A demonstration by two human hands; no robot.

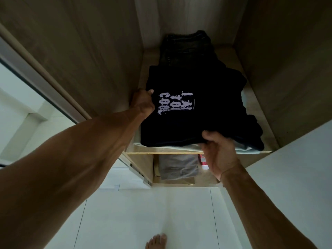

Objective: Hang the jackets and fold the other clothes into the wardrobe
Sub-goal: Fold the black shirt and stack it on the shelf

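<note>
The folded black shirt [197, 105], printed side up, is lying on a pale garment [244, 149] at the front of a shelf [161, 152] inside the wardrobe [89, 51]. Its near edge is sitting almost flush with the shelf's lip.

The left hand [142, 102] is gripping the shirt's left edge, thumb over the top and fingers hidden beneath. The right hand [220, 151] is pinching the near edge towards the right, thumb on the cloth and fingers curled under. Holding it at two edges is probably keeping the fold flat and square while it is being settled on the pile. The shirt seems to be landing rather than being lifted, though that is a judgement.

A dark fold is sticking out at the right. Whether it is part of the shirt or another piece, I cannot tell.

Folded jeans [186, 49] are lying just behind the shirt, touching it, so the shelf is filling from back to front.

On the compartment below, a grey garment [178, 167] is lying folded with a red item [203, 161] just beside it, too small to identify.

A bare foot [156, 241] is standing on the white floor [143, 212], well in front of the wardrobe.
</note>
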